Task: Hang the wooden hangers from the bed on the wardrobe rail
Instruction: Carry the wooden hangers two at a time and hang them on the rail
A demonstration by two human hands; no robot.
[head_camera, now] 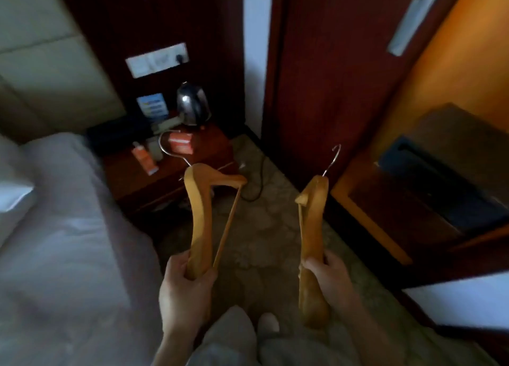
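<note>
Wooden hangers fill both hands of the person, one in each. The left hand (185,285) is closed around the lower end of the left hanger (202,217), where the shoulder piece and the thin crossbar meet, and its metal hook points up and away toward the nightstand (192,167). The right hand (329,276) is clamped on the body of the right hanger (312,228), somewhat above its lower end, so a part of the wood sticks out below the fingers. The two hands are well apart, and both hangers stand nearly upright over the carpet (261,233).

On the left side lies the bed (63,241) with pale sheets; no other hanger is visible on the part of it that shows. On the nightstand stand a kettle (192,104) and some small items. Ahead is a dark red wardrobe door (330,76); the rail is not visible here.

The risk is probably in the carrying. The left hook is near the small things on the nightstand and could catch them if the person turns carelessly. The thin crossbar, held only at one end, could also twist in the grip. With both hands occupied, opening the door may be awkward.
</note>
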